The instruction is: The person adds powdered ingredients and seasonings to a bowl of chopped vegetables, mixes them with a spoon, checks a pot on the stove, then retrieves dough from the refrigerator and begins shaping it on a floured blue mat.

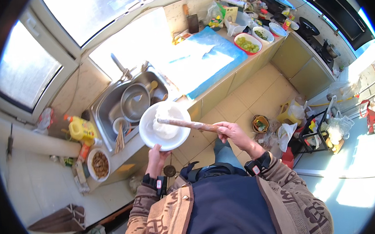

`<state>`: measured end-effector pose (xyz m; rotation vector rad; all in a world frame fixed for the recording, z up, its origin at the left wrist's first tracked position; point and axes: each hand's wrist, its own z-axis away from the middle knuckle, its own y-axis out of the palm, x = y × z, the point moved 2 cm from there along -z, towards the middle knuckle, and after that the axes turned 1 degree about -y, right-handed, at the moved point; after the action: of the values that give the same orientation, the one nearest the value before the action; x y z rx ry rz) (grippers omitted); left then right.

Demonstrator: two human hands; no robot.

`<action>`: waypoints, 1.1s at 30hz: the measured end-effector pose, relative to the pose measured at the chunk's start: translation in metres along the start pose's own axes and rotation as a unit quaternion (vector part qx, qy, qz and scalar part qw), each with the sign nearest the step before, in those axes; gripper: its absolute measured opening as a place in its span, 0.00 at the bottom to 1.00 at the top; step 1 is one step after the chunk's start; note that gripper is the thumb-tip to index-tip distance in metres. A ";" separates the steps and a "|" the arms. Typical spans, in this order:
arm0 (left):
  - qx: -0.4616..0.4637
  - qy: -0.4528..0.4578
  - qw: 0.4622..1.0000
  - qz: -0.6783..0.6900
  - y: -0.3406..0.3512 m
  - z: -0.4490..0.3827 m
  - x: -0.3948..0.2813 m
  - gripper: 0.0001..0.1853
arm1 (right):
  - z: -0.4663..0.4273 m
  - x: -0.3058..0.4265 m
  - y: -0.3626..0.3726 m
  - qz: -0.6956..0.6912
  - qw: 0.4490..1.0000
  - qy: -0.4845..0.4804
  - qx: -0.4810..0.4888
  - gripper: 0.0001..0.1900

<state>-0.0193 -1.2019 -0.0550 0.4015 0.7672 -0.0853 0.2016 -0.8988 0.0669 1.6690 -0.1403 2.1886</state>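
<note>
My left hand [157, 159] grips the near rim of a white bowl [146, 134], holding it in front of the counter's edge by the sink. Inside the bowl lies a white mass [165, 131], perhaps flour or dough; its texture is too bright to tell. My right hand [232, 134] is closed around one end of a wooden rolling pin [194, 125], which slants across the bowl's right rim. The pin's far tip is over the white mass and seems to touch it.
A steel sink [104, 104] holds a metal pot [135, 102] and a small cup with chopsticks [120, 138]. A bowl of brown food [99, 164] and a yellow bottle [82, 129] stand left. A blue sheet [218, 75] covers the counter near a dish of grapes [248, 44]. Bags crowd the right floor.
</note>
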 end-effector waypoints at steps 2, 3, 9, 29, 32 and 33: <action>-0.008 -0.005 1.000 0.006 0.012 -0.026 0.003 0.21 | -0.022 0.010 -0.060 -0.065 0.998 -0.016 0.000 0.19; -0.021 -0.008 1.000 0.017 0.019 -0.038 0.006 0.20 | -0.039 0.014 -0.091 -0.081 0.996 -0.034 -0.030 0.20; -0.088 0.025 0.990 0.105 0.060 -0.075 0.028 0.21 | -0.166 0.051 -0.281 -0.099 0.975 -0.103 -0.173 0.21; -0.231 -0.088 0.935 0.253 0.077 -0.123 0.074 0.21 | -0.385 0.074 -0.450 -0.318 0.851 -0.154 -0.388 0.14; -0.204 -0.097 0.946 0.233 0.070 -0.127 0.075 0.21 | -0.384 0.063 -0.458 -0.291 0.844 -0.107 -0.438 0.15; -0.241 -0.120 0.939 0.216 0.067 -0.126 0.074 0.20 | -0.384 0.061 -0.461 -0.280 0.849 -0.126 -0.430 0.15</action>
<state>-0.0347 -1.0868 -0.1664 0.0808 0.4233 0.4547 0.0043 -0.3420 -0.0554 1.2235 -0.5387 1.1725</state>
